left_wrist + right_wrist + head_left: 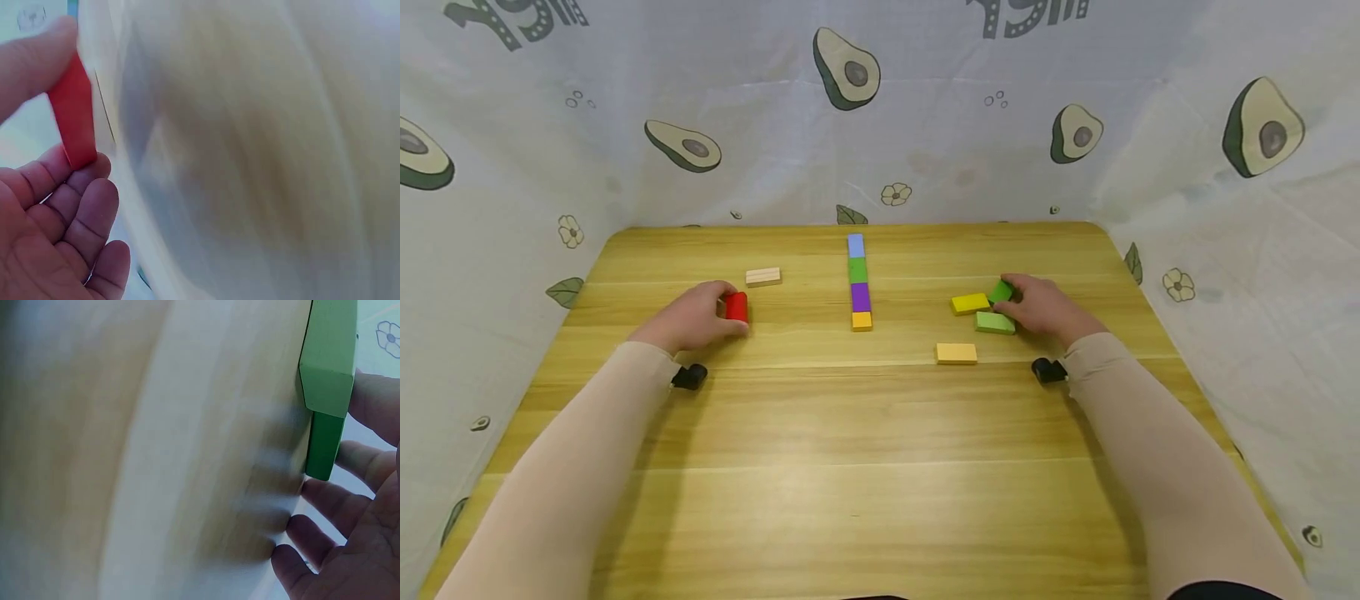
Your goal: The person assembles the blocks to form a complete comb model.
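My left hand (696, 319) pinches a red block (737, 307) between thumb and fingers, at the left of the wooden table. In the left wrist view the red block (74, 112) stands between the thumb and the fingertips. On the right, my right hand (1041, 305) has thumb and fingers at opposite ends of a dark green block (1001, 292). A light green block (995, 323) lies just in front of it, and a yellow block (970, 304) lies to its left. In the right wrist view the light green block (328, 375) partly hides the dark green block (324, 447).
A column of blocks runs down the table's middle: blue (856, 246), green (857, 270), purple (861, 297) and orange (862, 322). A plain wood block (763, 277) lies behind my left hand. A pale orange block (956, 354) lies nearer, right of centre. A patterned cloth (760, 75) hangs around the table.
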Available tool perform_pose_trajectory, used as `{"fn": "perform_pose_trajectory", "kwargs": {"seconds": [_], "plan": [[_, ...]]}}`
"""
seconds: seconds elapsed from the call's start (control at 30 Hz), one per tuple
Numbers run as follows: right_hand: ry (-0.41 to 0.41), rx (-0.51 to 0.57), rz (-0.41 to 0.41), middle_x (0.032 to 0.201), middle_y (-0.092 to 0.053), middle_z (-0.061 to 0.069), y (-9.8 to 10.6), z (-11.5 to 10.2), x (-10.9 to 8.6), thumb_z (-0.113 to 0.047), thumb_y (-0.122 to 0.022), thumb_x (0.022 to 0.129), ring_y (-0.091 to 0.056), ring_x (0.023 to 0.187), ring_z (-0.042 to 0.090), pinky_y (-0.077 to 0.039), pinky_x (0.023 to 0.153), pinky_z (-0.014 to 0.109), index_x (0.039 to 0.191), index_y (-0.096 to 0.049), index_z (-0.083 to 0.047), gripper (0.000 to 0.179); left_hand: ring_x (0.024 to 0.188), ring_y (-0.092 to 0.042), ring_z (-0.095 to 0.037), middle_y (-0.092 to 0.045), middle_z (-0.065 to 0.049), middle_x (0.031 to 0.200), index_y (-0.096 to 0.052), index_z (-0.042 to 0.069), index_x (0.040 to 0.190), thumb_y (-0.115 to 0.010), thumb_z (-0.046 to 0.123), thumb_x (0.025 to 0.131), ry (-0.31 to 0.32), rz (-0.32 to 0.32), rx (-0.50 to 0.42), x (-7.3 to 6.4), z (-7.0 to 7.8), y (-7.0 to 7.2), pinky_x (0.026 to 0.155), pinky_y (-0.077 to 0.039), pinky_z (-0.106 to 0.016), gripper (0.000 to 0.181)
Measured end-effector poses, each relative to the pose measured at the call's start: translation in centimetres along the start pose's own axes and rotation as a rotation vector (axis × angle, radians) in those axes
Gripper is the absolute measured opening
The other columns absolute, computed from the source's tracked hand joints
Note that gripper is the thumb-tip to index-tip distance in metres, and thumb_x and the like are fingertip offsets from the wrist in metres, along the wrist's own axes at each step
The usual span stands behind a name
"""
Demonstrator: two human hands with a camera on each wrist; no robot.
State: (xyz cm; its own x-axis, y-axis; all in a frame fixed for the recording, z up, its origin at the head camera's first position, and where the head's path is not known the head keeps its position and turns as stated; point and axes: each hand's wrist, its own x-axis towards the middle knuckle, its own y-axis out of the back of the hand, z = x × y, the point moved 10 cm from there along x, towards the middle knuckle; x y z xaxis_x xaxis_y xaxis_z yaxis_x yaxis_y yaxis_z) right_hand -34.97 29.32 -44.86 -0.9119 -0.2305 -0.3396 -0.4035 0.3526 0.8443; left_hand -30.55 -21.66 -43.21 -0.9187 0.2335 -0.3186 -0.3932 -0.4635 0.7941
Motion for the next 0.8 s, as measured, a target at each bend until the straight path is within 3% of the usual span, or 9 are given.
{"fn": "perform_pose_trajectory", "kwargs": {"seconds": [0.2, 0.53, 0.8], "plan": [[-0.003, -0.004, 0.005, 0.163, -0.034, 0.034, -0.1, 0.3, 0.3, -0.038, -0.055, 0.11, -0.042, 0.144, 0.048, -0.034, 0.122, 0.065, 0.167, -0.022, -0.002, 0.075, 0.114, -0.06, -0.032, -0.063, -0.015, 0.13, -0.049, 0.001, 0.148, -0.077, 0.039, 0.096, -0.072, -0.004, -0.008, 0.3, 3.9, -2.3, 0.099, -0.052, -0.046, 0.07], [-0.009, -0.027, 0.008, 0.162, -0.035, 0.035, 0.0, 0.1, 0.1, -0.038, -0.055, 0.11, -0.042, 0.144, 0.05, -0.033, 0.122, 0.065, 0.166, -0.022, -0.001, 0.075, 0.109, -0.061, -0.026, -0.067, -0.007, 0.126, -0.057, 0.004, 0.142, -0.079, 0.048, 0.091, -0.25, -0.012, 0.172, 0.4, 11.9, -7.4, 0.101, -0.053, -0.042, 0.071], [-0.025, -0.013, 0.0, 0.163, -0.034, 0.035, -0.1, 0.2, 0.2, -0.038, -0.055, 0.11, -0.041, 0.145, 0.05, -0.031, 0.123, 0.065, 0.167, -0.021, -0.003, 0.075, 0.092, -0.059, -0.02, -0.067, -0.002, 0.106, -0.064, 0.008, 0.125, -0.08, 0.054, 0.089, -0.357, -0.002, 0.287, 0.2, 15.7, -10.2, 0.088, -0.052, -0.038, 0.061]]}}
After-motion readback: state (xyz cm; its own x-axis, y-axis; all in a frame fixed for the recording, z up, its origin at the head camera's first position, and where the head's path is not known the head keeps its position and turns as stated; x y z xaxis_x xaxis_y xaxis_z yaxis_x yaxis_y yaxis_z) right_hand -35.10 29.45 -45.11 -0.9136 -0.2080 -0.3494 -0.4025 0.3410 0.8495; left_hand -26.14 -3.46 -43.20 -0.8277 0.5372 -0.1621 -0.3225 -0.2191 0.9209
